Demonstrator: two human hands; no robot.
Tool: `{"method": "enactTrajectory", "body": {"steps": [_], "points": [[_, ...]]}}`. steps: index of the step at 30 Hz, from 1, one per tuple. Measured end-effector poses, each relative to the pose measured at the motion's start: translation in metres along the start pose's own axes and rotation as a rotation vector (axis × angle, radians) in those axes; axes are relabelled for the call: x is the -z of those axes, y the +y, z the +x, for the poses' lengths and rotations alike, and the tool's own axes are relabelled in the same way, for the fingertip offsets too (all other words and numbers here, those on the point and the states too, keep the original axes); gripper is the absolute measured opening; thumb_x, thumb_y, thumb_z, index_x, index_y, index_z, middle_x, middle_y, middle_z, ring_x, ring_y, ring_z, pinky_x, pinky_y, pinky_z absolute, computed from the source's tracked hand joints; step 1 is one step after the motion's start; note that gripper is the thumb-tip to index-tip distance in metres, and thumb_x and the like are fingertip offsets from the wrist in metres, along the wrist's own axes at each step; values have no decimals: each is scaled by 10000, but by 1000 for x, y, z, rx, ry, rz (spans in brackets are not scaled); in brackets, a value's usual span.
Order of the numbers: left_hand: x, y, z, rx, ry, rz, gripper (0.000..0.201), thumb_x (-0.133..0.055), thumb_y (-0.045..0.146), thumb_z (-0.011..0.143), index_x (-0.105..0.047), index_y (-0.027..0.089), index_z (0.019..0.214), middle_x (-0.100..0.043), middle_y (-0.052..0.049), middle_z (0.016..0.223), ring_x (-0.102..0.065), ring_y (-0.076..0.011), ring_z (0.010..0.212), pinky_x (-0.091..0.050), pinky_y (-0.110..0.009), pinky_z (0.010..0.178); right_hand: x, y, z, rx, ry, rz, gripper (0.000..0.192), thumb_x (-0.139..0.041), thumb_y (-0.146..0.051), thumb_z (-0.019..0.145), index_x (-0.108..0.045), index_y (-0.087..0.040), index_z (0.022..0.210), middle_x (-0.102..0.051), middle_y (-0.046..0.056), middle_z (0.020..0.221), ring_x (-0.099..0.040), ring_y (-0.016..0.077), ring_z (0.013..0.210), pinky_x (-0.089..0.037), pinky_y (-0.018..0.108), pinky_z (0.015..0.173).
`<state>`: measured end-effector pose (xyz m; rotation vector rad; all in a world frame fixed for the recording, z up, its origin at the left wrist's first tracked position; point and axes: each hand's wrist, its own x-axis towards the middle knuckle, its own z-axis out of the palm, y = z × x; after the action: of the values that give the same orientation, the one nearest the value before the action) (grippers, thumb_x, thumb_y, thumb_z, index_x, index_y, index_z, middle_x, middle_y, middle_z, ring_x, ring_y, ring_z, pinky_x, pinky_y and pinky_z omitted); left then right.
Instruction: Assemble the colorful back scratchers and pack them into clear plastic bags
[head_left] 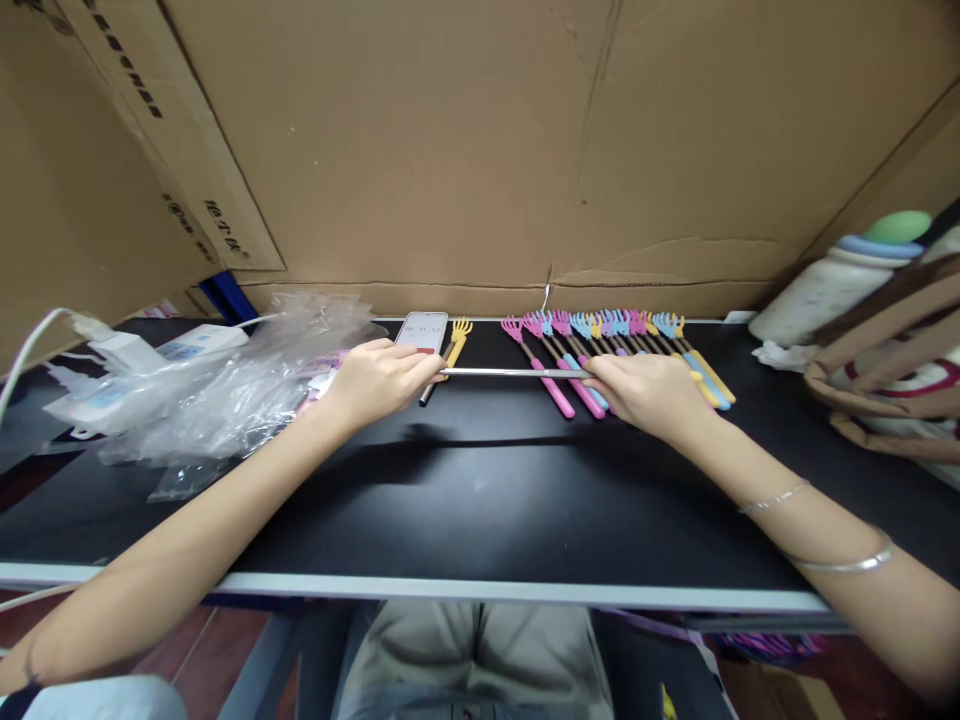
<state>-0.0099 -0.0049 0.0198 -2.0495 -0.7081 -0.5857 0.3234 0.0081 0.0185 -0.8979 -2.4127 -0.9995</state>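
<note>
A back scratcher's thin silver shaft (504, 373) is stretched level between my hands, above the black table. My left hand (386, 382) is closed around its left end, and my right hand (645, 392) grips the right end; both ends are hidden in the fingers. Just behind my left hand lies a yellow back scratcher (459, 345), beside a dark rod tip (426, 396). Beyond and beneath my right hand is a row of several pink, blue and yellow back scratchers (556, 392), claw heads toward the back. Some handles there are covered by that hand.
A phone (421, 328) showing a timer lies behind my left hand. Crumpled clear plastic bags (247, 400) and a white charger (127, 355) with cables are at left. A white bottle (832, 290) and a tan bag (877, 380) occupy the right. Cardboard (480, 150) walls the back.
</note>
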Motion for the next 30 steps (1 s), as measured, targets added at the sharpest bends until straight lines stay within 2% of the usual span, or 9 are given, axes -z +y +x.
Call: {"method": "enactTrajectory", "body": {"steps": [4, 7, 14, 20, 26, 30], "points": [[5, 23, 12, -63, 2, -82, 310, -455, 297, 969, -558, 191, 697, -558, 35, 521, -534, -103, 507, -324, -246, 527, -1, -27, 9, 84, 9, 47, 365, -354, -333, 982, -575, -180, 735, -604, -14, 577, -508, 97, 486, -221, 258, 495], [7, 38, 18, -41, -14, -106, 303, -447, 268, 972, -547, 188, 697, -549, 37, 521, -528, -102, 500, -315, -249, 525, 0, -41, 13, 100, 62, 42, 340, -375, -316, 978, -583, -175, 748, -617, -22, 596, -482, 89, 468, -211, 260, 487], [3, 47, 18, -9, -4, -137, 269, -447, 259, 971, -577, 186, 747, -539, 37, 525, -536, -113, 518, -316, -265, 529, 3, -47, 14, 74, 56, 30, 344, -382, -328, 975, -592, -180, 747, -602, -21, 581, -459, 89, 465, -178, 271, 487], [5, 46, 20, -5, -8, -150, 253, -459, 269, 969, -599, 194, 772, -571, 42, 539, -543, -102, 523, -307, -264, 521, 11, -44, 20, 111, 95, 1, 334, -405, -318, 969, -602, -184, 736, -582, -28, 558, -448, 91, 466, -196, 269, 499], [22, 34, 28, -27, 95, -67, 249, -468, 284, 970, -624, 210, 792, -604, 59, 553, -557, -88, 539, -306, -259, 519, 36, -30, 26, 158, 169, -113, 331, -449, -379, 954, -592, -189, 724, -588, -37, 570, -489, 90, 507, -267, 257, 557], [21, 17, 26, -44, 67, 28, 317, -446, 329, 975, -611, 221, 727, -606, 53, 563, -550, -89, 539, -306, -257, 509, 32, -13, 19, 111, 133, -142, 378, -436, -432, 952, -596, -189, 711, -608, -33, 588, -504, 83, 520, -260, 256, 548]]}}
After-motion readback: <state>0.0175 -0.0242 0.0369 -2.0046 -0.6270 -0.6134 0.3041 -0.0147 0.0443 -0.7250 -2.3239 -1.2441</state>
